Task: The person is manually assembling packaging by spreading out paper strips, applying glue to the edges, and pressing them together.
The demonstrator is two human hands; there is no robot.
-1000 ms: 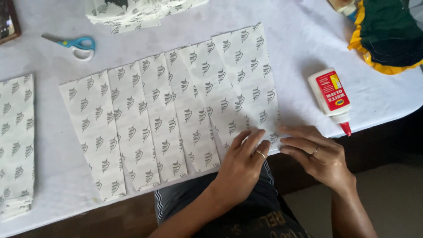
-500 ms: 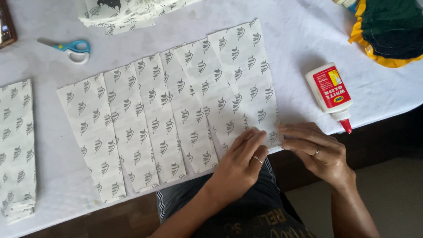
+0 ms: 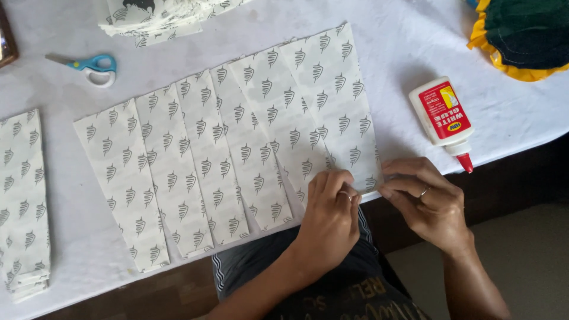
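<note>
Several white paper sheets printed with small grey leaf shapes [image 3: 237, 142] lie overlapping in a fanned row on the white table cloth [image 3: 409, 53]. My left hand [image 3: 329, 216] presses on the near edge of the rightmost sheet [image 3: 338, 106]. My right hand [image 3: 430, 201], with a ring on one finger, pinches that sheet's near right corner at the table's front edge. A white glue bottle with a red label and red tip [image 3: 446, 118] lies on its side just right of the sheets.
Blue-handled scissors [image 3: 89, 65] lie at the far left. A stack of the same printed paper [image 3: 24, 201] sits at the left edge, and another pile [image 3: 160, 18] lies at the top. A dark green cloth with yellow trim [image 3: 521, 35] is at the top right.
The view has drifted slightly. Both hands stay at the near corner of the rightmost sheet, fingers working along its edge.
</note>
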